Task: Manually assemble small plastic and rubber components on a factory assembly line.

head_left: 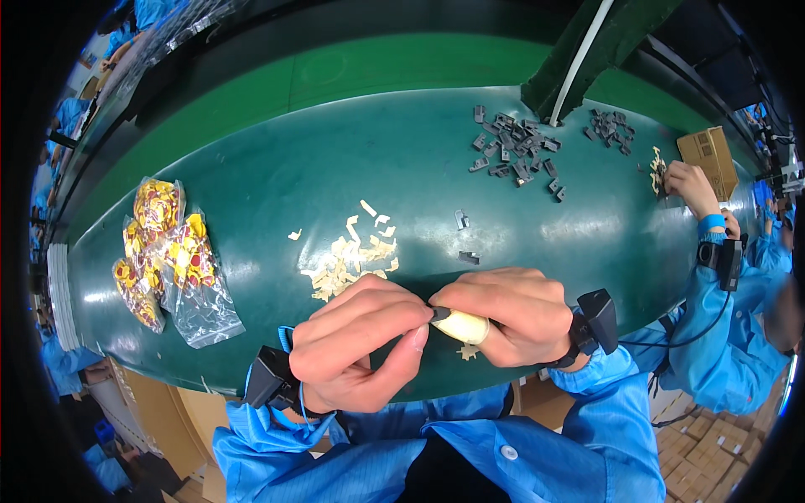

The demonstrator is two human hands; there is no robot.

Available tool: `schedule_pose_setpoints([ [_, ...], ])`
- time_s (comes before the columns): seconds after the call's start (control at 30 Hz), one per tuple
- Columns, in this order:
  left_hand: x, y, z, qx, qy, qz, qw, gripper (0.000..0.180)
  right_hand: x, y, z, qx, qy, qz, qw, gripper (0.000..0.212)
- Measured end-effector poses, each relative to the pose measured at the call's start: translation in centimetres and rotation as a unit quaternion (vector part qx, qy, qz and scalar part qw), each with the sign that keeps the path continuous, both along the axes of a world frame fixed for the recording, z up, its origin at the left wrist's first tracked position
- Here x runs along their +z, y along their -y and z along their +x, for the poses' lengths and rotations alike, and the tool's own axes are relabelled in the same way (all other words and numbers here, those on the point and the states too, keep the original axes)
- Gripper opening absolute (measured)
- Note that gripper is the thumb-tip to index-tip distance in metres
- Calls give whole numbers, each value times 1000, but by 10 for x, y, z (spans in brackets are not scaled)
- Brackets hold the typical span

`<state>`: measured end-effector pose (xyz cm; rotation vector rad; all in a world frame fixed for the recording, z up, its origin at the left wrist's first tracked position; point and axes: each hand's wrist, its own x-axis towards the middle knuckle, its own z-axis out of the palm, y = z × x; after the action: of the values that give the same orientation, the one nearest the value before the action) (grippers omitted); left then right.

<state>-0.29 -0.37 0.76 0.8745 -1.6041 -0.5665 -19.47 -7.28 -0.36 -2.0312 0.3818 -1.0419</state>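
Observation:
In front of my chest, both hands meet around a small dark grey plastic part [439, 313]. Thumb and fingers of my left hand [356, 339] pinch it from the left. My right hand [511, 314] is closed on its right end. A smooth pale yellow piece [466, 328], perhaps a finger cot, shows at the right fingertips. Most of the dark part is hidden by my fingers. Just beyond my hands lie a loose grey plastic part [470, 257] and another grey part [462, 220]. A pile of cream strips [344, 264] spreads beyond my left hand.
Clear bags of yellow and red pieces [180, 251] lie at the left of the green table [277, 176]. Grey parts [516, 147] are heaped at the far right, near a dark green post [579, 59]. A co-worker's hand [692, 186] works beside a cardboard box [709, 159].

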Motion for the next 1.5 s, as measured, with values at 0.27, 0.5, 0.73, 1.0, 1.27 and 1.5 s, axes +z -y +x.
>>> schedule_pose_setpoints([
  [0.27, -4, 0, 8, -40, 3, 54, 998, 24, 2, 3, 0, 16, -14, 36, 999, 16],
  [0.5, -3, -4, -3, -77, -296, 323, 896, 28, 1, 3, 1, 99, 57, 503, 857, 15],
  [0.73, -11, 1, -14, -64, -346, 320, 880, 21, -4, 0, 5, 95, 124, 594, 789, 16],
  [1.0, -4, 0, -23, 90, -151, 240, 955, 15, -4, -3, 2, 77, 101, 565, 815, 17],
  [1.27, -12, 1, -18, 31, -176, 239, 955, 23, -4, -6, 2, 61, 87, 522, 846, 14],
  [1.5, -6, 0, -19, -24, -248, 259, 933, 35, -3, 3, 0, 28, 107, 521, 846, 12],
])
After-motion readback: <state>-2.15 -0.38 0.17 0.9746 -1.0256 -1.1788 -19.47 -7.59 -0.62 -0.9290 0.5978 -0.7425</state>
